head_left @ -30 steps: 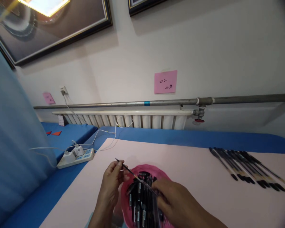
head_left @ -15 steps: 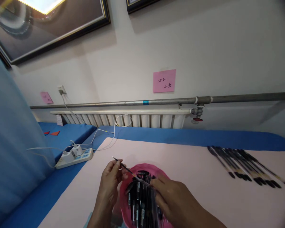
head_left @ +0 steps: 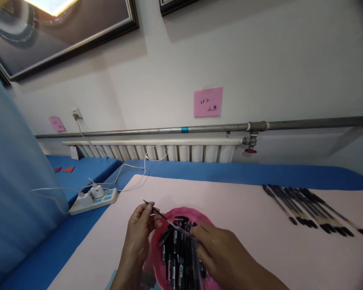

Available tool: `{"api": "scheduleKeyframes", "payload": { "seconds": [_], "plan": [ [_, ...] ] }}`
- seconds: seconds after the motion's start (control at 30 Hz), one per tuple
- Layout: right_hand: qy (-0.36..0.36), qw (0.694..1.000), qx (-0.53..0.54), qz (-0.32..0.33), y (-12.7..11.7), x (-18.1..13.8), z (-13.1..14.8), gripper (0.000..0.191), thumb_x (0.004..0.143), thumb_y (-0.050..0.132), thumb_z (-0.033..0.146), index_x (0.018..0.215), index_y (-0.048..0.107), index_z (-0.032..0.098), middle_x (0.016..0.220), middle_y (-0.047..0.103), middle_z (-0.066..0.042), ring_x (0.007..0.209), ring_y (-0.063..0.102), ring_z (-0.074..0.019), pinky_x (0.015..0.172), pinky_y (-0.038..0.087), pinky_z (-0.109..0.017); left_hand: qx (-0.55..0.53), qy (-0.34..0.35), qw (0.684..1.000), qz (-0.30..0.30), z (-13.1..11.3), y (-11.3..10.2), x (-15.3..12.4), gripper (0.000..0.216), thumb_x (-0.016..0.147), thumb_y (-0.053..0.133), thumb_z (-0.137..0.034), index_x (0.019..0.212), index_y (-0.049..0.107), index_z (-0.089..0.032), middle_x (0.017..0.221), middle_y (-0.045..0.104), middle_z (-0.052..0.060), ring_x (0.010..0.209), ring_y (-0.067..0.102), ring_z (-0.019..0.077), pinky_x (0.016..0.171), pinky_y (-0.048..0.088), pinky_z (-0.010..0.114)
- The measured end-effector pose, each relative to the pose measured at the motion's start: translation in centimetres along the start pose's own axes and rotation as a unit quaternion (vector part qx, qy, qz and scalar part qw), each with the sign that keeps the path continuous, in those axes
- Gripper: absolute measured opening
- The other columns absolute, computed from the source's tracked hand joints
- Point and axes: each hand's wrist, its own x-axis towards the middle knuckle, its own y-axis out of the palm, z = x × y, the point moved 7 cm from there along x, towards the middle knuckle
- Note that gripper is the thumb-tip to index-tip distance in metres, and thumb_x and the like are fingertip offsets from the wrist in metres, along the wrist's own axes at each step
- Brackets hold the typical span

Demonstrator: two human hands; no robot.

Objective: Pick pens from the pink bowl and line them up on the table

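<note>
My left hand (head_left: 140, 230) pinches a thin dark pen refill (head_left: 159, 213) near its pointed tip, which sticks out to the upper left. The refill's other end runs into or against a clear pen barrel (head_left: 181, 230), and I cannot tell how far inside it reaches. My right hand (head_left: 222, 246) grips that barrel with closed fingers, and more clear tubes seem to hang below them. Under both hands stands a pink bowl (head_left: 186, 211) with a wavy rim. It holds many black pen parts (head_left: 174, 257) with clear and silvery pieces.
Several dark pen pieces with black ends (head_left: 311, 209) lie in a slanted row on pale pink paper (head_left: 230, 197) at the right. A white power strip (head_left: 104, 198) with cables sits on the blue surface (head_left: 78, 225) at left. Behind are a radiator (head_left: 184, 153) and a pipe.
The view has shifted very slightly. Both hands keep the same hold on the refill and barrel, with no clear movement between them.
</note>
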Motion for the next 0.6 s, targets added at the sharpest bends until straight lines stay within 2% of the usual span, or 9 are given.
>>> {"api": "scheduleKeyframes", "payload": {
  "seconds": [0.2,0.4,0.6],
  "plan": [
    [-0.004,1.000,-0.008,-0.005,0.1,0.0,0.0,0.017,0.079,0.044,0.012,0.085,0.056,0.021,0.085,0.062,-0.003,0.068,0.056,-0.0168,0.059,0.036,-0.027,0.006,0.000,1.000,-0.010,-0.1,0.0,-0.1,0.020,0.070,0.067,-0.024,0.085,0.059,-0.013,0.066,0.064,0.003,0.053,0.062,0.0117,0.048,0.050,0.021],
    [0.000,1.000,0.001,-0.003,-0.1,-0.1,0.0,0.017,0.078,0.043,0.011,0.083,0.056,0.021,0.082,0.062,-0.002,0.067,0.055,-0.0159,0.059,0.037,-0.026,-0.003,0.004,1.000,0.001,0.0,0.4,-0.3,0.028,0.063,0.073,-0.031,0.082,0.060,-0.014,0.065,0.063,-0.001,0.050,0.060,0.0096,0.048,0.049,0.020],
    [0.014,0.999,0.041,-0.006,0.1,0.0,-0.1,0.018,0.079,0.042,0.015,0.084,0.058,0.022,0.084,0.063,-0.003,0.072,0.057,-0.0171,0.062,0.041,-0.027,0.029,-0.067,0.995,0.070,1.5,2.5,-1.6,0.025,0.063,0.073,-0.033,0.072,0.058,-0.015,0.057,0.064,0.001,0.046,0.057,0.0082,0.047,0.044,0.017]
  ]
}}
